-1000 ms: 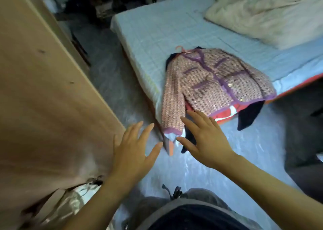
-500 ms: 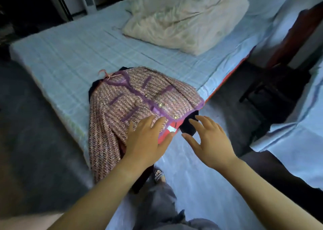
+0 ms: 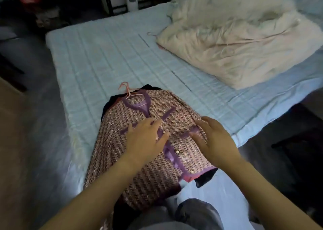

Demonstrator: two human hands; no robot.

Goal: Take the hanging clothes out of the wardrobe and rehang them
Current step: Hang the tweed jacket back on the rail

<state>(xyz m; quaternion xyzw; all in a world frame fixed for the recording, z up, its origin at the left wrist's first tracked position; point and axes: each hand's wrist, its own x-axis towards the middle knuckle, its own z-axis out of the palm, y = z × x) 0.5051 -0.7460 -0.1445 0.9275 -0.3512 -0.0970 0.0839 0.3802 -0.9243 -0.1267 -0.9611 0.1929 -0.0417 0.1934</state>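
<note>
Head view: at left, a pink hanger [image 3: 125, 90] poking from the collar of a tweed jacket [image 3: 108, 142], spread over darker clothes on the bed's [image 3: 104, 55] near edge. Left hand [image 3: 145, 139] flat on its front, fingers spread, gripping nothing. Right hand [image 3: 215, 139] likewise flat, at its right side. Farther right, a crumpled cream duvet [image 3: 244, 43].

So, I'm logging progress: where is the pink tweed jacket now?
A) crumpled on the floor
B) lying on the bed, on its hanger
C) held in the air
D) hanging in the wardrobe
B: the tweed jacket lies on the bed, pink hanger at its collar.
</note>
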